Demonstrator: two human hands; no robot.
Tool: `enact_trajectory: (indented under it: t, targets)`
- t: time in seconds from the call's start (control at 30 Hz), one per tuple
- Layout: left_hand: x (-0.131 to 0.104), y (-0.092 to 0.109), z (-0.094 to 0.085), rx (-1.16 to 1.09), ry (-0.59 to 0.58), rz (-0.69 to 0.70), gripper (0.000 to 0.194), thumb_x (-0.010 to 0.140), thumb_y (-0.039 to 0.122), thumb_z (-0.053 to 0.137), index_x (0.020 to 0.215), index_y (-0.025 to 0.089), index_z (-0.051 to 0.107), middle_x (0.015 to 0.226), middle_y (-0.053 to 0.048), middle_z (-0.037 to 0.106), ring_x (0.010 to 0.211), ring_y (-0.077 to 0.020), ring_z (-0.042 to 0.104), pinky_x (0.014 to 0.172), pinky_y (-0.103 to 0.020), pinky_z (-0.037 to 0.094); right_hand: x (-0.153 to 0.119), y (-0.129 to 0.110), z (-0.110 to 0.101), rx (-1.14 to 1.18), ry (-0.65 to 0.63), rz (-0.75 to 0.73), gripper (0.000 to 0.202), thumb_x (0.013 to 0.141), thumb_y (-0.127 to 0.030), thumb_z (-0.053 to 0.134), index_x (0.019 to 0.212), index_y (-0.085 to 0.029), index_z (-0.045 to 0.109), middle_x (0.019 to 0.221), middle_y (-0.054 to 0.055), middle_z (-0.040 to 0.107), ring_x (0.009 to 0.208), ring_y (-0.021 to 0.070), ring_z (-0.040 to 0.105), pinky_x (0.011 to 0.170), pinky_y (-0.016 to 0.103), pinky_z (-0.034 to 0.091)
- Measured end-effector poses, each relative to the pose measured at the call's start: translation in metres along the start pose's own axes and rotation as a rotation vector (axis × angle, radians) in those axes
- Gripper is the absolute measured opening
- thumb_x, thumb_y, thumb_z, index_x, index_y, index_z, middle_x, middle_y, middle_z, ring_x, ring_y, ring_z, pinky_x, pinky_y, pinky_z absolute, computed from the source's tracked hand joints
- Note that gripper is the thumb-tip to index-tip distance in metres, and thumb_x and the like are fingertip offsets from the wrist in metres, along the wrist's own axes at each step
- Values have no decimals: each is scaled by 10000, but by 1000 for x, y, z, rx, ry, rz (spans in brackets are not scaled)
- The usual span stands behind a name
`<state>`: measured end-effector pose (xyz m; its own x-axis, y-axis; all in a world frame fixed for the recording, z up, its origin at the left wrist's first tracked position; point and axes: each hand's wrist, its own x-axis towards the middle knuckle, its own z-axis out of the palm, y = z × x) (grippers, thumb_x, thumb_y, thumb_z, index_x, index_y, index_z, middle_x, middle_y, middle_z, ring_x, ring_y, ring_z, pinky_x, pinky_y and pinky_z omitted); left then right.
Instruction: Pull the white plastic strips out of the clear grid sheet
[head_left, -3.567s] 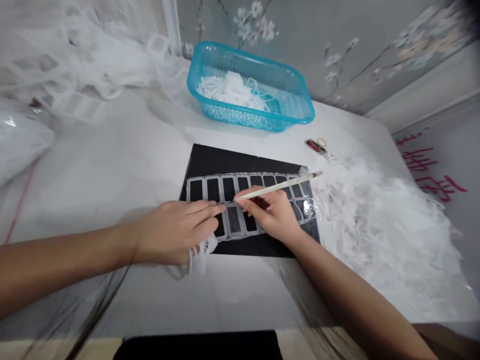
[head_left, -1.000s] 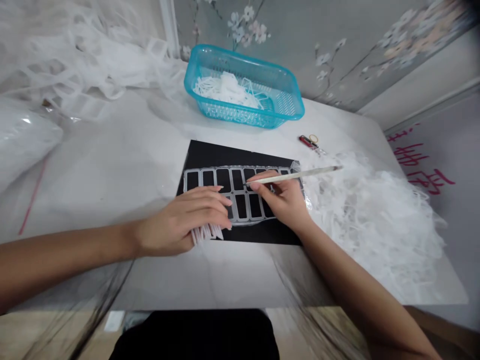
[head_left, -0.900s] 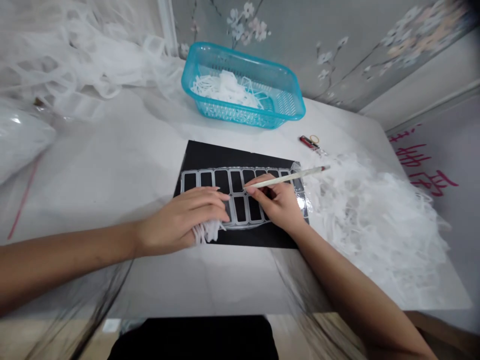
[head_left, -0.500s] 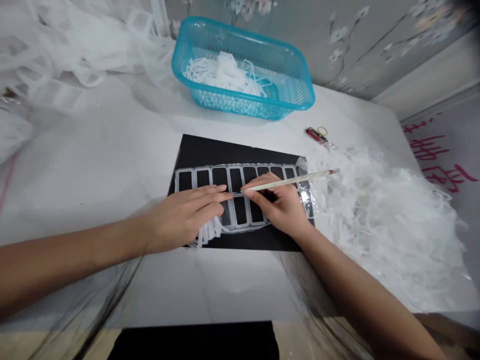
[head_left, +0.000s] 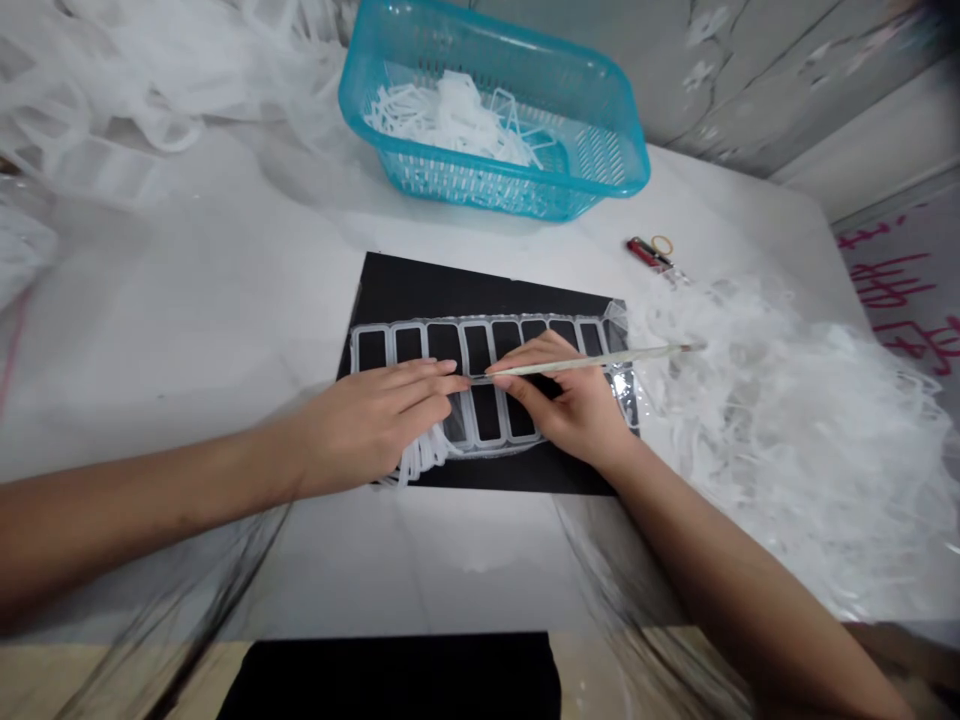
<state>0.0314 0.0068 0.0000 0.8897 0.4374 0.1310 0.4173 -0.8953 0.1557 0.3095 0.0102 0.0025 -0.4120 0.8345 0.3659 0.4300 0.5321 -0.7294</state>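
A translucent white sheet of rectangular frames (head_left: 480,340) lies on a black mat (head_left: 450,290) at the middle of the white table. My left hand (head_left: 367,425) presses flat on the sheet's left part, with a small bunch of loose white frames (head_left: 420,462) tucked under its fingers. My right hand (head_left: 577,405) grips a thin pale stick tool (head_left: 600,361) like a pen. The tool's tip touches the sheet close to my left fingertips.
A turquoise basket (head_left: 622,165) holding white frame pieces stands at the back. A big heap of white plastic scraps (head_left: 795,440) fills the right side. A small red object with a ring (head_left: 651,250) lies behind it. White netting (head_left: 112,90) piles at the far left.
The view has tilted down, so the basket sits higher in frame. Both hands stay on the sheet; the tool tip has shifted slightly along the frames near my left fingertips.
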Motion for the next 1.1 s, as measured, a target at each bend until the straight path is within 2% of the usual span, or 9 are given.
enact_trajectory:
  t: [0.13, 0.23, 0.47, 0.6, 0.7, 0.77, 0.87, 1.0, 1.1]
  targets:
    - [1, -1, 2, 25, 8, 12, 604, 867, -92, 459, 1422, 95, 608, 1594, -75, 578, 1524, -245, 504, 1306, -366, 413, 0, 4, -4, -50, 2, -52, 137, 997, -126, 697, 1005, -257, 736, 982, 28, 838, 883, 237, 742, 833, 453, 555]
    - [1, -4, 5, 83, 30, 64, 620, 815, -63, 478, 1381, 118, 657, 1585, -52, 589, 1502, -264, 526, 1286, -382, 451, 1, 5, -1, -60, -15, -111, 144, 1014, -130, 689, 1041, -268, 724, 1017, 16, 846, 909, 227, 762, 905, 483, 563]
    - [4, -6, 9, 157, 64, 108, 584, 808, -41, 485, 1305, 155, 720, 1525, -37, 641, 1441, -252, 568, 1262, -386, 494, -7, 5, -2, -234, -55, -181, 227, 1035, -96, 623, 1163, -270, 692, 1147, 35, 846, 1274, 292, 656, 957, 481, 578]
    - [6, -7, 9, 123, 83, 100, 590, 790, -60, 476, 1287, 149, 717, 1537, -38, 633, 1426, -232, 580, 1269, -363, 477, -7, 9, -1, -366, -54, -294, 228, 1046, -103, 617, 1177, -270, 699, 1122, 17, 851, 1191, 275, 681, 909, 450, 506]
    - [7, -8, 9, 100, 79, 104, 592, 775, -71, 477, 1289, 122, 698, 1547, -47, 627, 1426, -242, 591, 1267, -368, 470, 0, 13, 2, -388, -6, -248, 185, 1067, -171, 611, 1160, -267, 740, 1062, 24, 850, 1086, 258, 688, 897, 433, 495]
    - [8, -9, 9, 92, 77, 103, 601, 780, -88, 478, 1313, 107, 676, 1551, -56, 623, 1431, -246, 594, 1269, -365, 461, 8, 17, 2, -354, 70, -129, 166, 1073, -224, 613, 1127, -260, 766, 1043, 37, 845, 1022, 245, 690, 914, 422, 520]
    - [8, -9, 9, 72, 35, 103, 644, 766, -115, 493, 1356, 101, 637, 1583, -67, 592, 1474, -254, 563, 1282, -351, 434, 26, 28, -9, -321, 269, 54, 185, 1073, -266, 595, 1037, -247, 776, 1051, 55, 831, 1002, 229, 709, 967, 410, 546]
    - [8, -10, 9, 38, 36, 86, 629, 774, -133, 490, 1340, 105, 627, 1590, -72, 585, 1483, -245, 556, 1297, -351, 410, 49, 46, -38, -312, 666, 149, 227, 1084, -324, 546, 1003, -216, 728, 1050, 67, 781, 986, 229, 731, 902, 404, 587]
    - [8, -10, 8, 18, 95, 91, 545, 799, -138, 463, 1247, 110, 651, 1545, -72, 626, 1447, -216, 584, 1288, -347, 418, 48, 40, -50, -111, 940, 161, 152, 1036, -341, 624, 1008, -218, 709, 987, 42, 771, 973, 227, 771, 931, 424, 611]
